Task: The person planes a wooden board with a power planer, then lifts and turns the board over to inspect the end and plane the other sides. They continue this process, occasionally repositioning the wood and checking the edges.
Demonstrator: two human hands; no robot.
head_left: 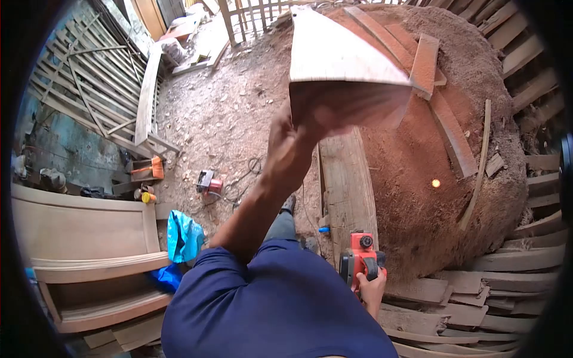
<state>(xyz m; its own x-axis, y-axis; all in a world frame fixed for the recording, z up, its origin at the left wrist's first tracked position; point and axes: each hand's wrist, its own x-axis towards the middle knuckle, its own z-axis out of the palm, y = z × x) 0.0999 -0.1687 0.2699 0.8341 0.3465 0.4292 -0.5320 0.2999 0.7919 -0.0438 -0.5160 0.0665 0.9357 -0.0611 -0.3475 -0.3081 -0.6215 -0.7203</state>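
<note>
My left hand [291, 132] is raised in front of me, gripping the near edge of a wooden board [340, 56]. The board's pale upper face catches the light, while its near side is dark and smeared by motion. Some of the fingers are blurred against it. Low on the right, my right hand [372, 290] is wrapped around the handle of a red and black electric planer [362, 261]. The planer sits at the near end of a long, thick wooden plank [347, 185]. Its underside is hidden from view.
A large sawdust mound [418, 232] rises on the right, with reddish planks [450, 134] lying on it. Stacked boards [519, 262] line the right edge. On the floor sits a red and grey power tool [209, 183] with a cable. Wooden panels [83, 224] and a blue bag [184, 235] are at left.
</note>
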